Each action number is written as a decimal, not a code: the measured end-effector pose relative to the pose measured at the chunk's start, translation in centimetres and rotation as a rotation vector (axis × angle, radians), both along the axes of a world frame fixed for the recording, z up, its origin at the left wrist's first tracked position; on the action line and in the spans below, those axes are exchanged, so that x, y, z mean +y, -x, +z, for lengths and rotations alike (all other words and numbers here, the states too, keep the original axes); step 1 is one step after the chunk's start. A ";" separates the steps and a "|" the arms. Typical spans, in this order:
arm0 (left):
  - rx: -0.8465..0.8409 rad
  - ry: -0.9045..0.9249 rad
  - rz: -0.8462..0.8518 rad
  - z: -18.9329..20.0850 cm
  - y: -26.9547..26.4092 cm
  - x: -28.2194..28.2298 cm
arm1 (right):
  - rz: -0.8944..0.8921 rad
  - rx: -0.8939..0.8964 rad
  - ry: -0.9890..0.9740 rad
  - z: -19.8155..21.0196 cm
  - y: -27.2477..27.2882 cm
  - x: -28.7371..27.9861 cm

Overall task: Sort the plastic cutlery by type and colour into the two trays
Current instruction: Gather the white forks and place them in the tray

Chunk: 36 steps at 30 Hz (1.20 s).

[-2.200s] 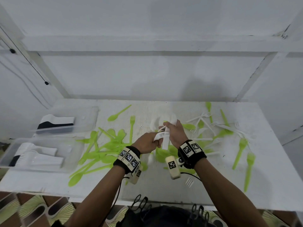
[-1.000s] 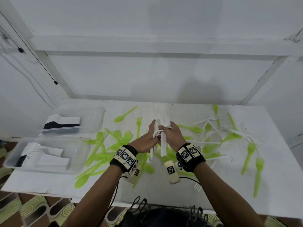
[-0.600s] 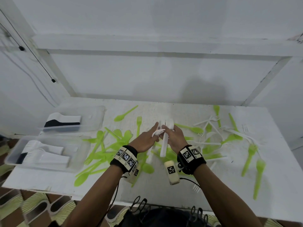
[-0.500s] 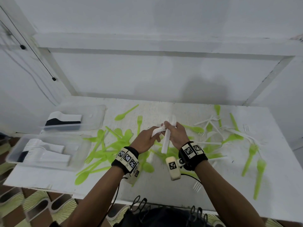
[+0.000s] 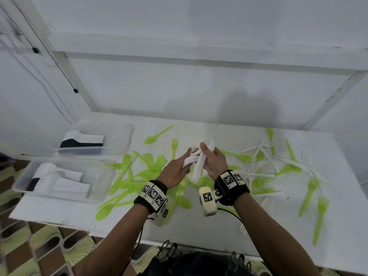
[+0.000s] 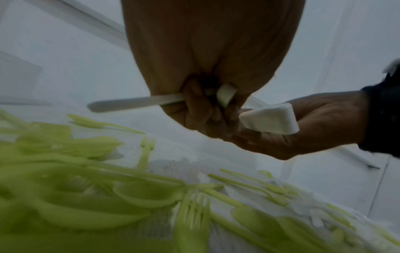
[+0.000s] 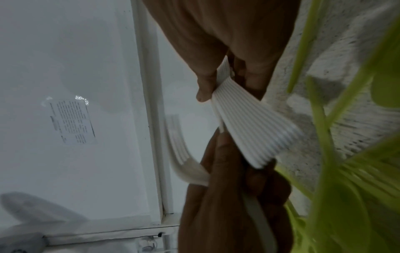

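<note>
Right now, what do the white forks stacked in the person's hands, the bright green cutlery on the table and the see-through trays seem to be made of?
The stack of white forks, held by the right hand: thin opaque plastic, matte, judging by the many fine layered edges in the right wrist view. The loose green cutlery: slightly translucent plastic, smooth and faintly glossy. The clear trays: probably rigid transparent plastic, since their contents show through the walls.

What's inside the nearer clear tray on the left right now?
The nearer clear tray holds stacked white cutlery, its toothed ends suggesting forks, and a dark patch at its left end. Its cloudy walls blur the rest, so the count and anything underneath stay hidden.
</note>
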<state>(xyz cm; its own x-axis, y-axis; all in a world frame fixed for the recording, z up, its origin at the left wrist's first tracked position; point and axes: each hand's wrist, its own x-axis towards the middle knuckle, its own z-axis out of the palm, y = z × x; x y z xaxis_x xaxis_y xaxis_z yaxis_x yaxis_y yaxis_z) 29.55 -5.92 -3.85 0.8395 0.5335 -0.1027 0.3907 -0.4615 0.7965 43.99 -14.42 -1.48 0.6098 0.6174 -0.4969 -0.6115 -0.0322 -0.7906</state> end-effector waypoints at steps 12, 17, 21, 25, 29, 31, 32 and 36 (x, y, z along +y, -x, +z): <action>-0.265 -0.063 0.241 0.6 0.1 0.9 | -0.113 -0.191 -0.019 0.7 5.1 3.6; -0.247 0.113 0.311 1.0 -0.1 0.4 | -0.155 -0.088 -0.038 0.5 4.8 4.1; -0.225 0.227 0.288 0.9 -0.5 -0.5 | -0.127 -0.109 -0.038 -0.1 4.1 3.3; -0.176 0.166 0.227 1.6 -0.7 -1.7 | -0.074 -0.100 -0.051 -0.2 3.0 2.6; -0.101 0.147 0.176 1.1 -0.9 -2.0 | 0.169 -0.140 0.029 0.5 1.6 2.1; -0.115 0.133 0.219 1.3 -0.7 -2.6 | 0.288 -0.159 0.040 0.8 1.2 2.0; -0.134 0.131 0.249 1.4 -0.5 -2.9 | 0.322 -0.162 0.042 0.9 1.0 2.1; -0.209 0.207 0.384 2.9 0.9 -4.0 | 0.391 -0.147 0.062 1.5 1.3 3.2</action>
<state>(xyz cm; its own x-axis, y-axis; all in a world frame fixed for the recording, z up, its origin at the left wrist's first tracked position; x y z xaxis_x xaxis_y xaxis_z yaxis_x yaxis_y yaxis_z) 28.67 -9.92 -0.90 0.6001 0.7948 -0.0900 0.3237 -0.1384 0.9360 42.66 -11.20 0.03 0.4029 0.7882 -0.4652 -0.4244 -0.2895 -0.8580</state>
